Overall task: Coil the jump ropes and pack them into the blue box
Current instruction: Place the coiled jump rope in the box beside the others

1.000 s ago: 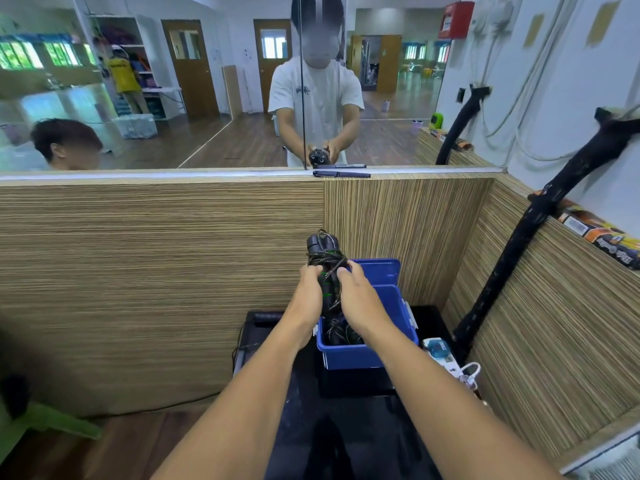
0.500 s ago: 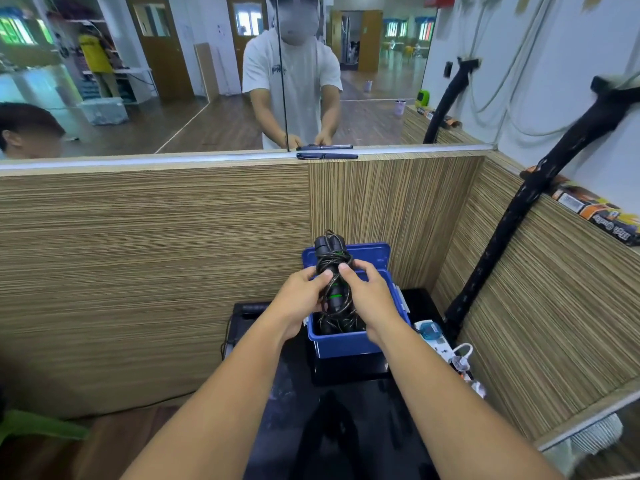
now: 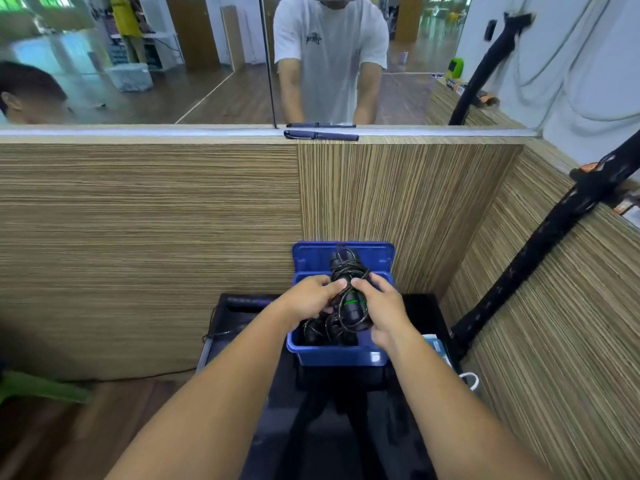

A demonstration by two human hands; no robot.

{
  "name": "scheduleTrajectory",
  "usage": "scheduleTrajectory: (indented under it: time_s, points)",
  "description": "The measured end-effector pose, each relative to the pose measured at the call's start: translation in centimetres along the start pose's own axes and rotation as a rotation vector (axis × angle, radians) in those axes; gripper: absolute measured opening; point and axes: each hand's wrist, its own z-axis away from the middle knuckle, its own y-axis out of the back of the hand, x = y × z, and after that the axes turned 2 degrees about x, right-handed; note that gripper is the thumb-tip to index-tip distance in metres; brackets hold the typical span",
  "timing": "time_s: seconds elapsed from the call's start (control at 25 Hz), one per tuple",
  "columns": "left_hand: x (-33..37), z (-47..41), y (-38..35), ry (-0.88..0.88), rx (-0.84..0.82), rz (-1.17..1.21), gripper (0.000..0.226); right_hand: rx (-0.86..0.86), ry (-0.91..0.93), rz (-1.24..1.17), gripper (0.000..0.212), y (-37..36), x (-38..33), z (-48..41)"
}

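Against the striped wood partition (image 3: 173, 237), my left grip (image 3: 310, 301) and right grip (image 3: 384, 308), both curled tight round the coiled jump rope (image 3: 348, 275), have lowered it at lower centre of the frame, its lower end now inside the blue box (image 3: 337, 355) on the table (image 3: 422, 317), so I judge only release remains

Both forearms (image 3: 225, 375) stretch forward above the blue box (image 3: 332, 355); left hand (image 3: 308, 301) and right hand (image 3: 382, 311) curl around the coiled jump rope (image 3: 349, 299), fingertips (image 3: 340, 283) nearly touching.
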Motion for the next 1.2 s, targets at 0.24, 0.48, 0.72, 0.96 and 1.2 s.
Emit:
scheduleTrajectory:
  time_s: [0.24, 0.48, 0.72, 0.96, 1.2]
  points:
    - [-2.2, -3.9, -0.6, 0.034, 0.080, -0.110, 0.031, 0.205, 0.056, 0.130, 0.047, 1.3, 1.8, -4.4]
    - [-6.6, -5.8, 0.5, 0.099, 0.231, -0.281, 0.021, 0.318, 0.106, 0.574, 0.046, 2.7, 4.5, -6.6]
    - [-8.4, -6.4, 0.9, 0.073, 0.333, -0.388, 0.019, 0.330, 0.049, 0.738, 0.051, 1.2, 6.8, -9.6]
    - [-9.5, -6.7, 1.2, 0.044, 0.323, -0.406, 0.019, 0.313, 0.057, 1.003, 0.040, 0.8, 7.4, -9.8]
    - [-10.2, -7.4, 1.3, 0.038, 0.293, -0.427, 0.014, 0.216, -0.060, 1.288, 0.053, 0.9, 7.9, -10.7]
